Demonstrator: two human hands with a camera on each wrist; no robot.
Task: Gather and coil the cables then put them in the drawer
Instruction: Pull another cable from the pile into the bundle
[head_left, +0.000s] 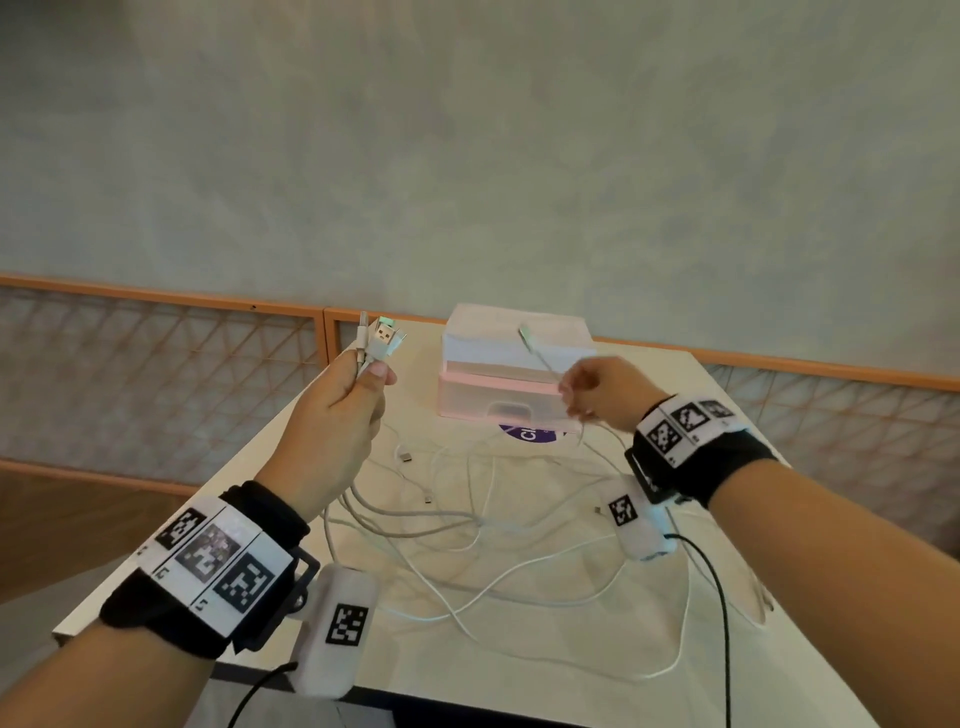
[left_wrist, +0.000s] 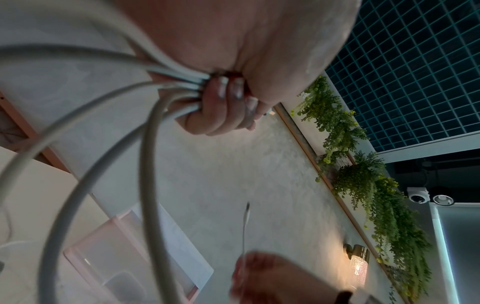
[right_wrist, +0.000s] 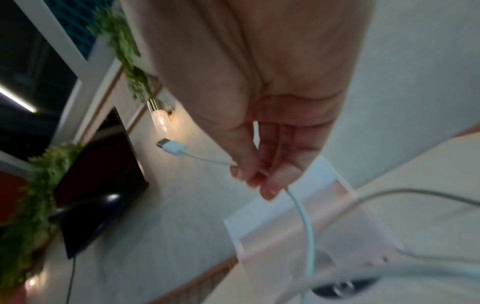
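Left hand (head_left: 332, 415) squeezing bunch of cable ends (head_left: 378, 338), plugs sticking up. Right hand (head_left: 602, 395) pinching one thin white cable (right_wrist: 306, 226) just behind its plug (right_wrist: 170, 147). Rest of cables (head_left: 467, 519) lying tangled on table (head_left: 519, 675), near pink drawer box (head_left: 506, 374) (drawer looking closed). Cables looking light, soft, floppy, probably snagging easily; holding near plugs seeming best.

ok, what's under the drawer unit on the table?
Under the drawer unit, a purple round sticker pokes out at its front edge on the table. Most of it is covered, so its lettering can't be read whole. Loose cables lie in front, not underneath.
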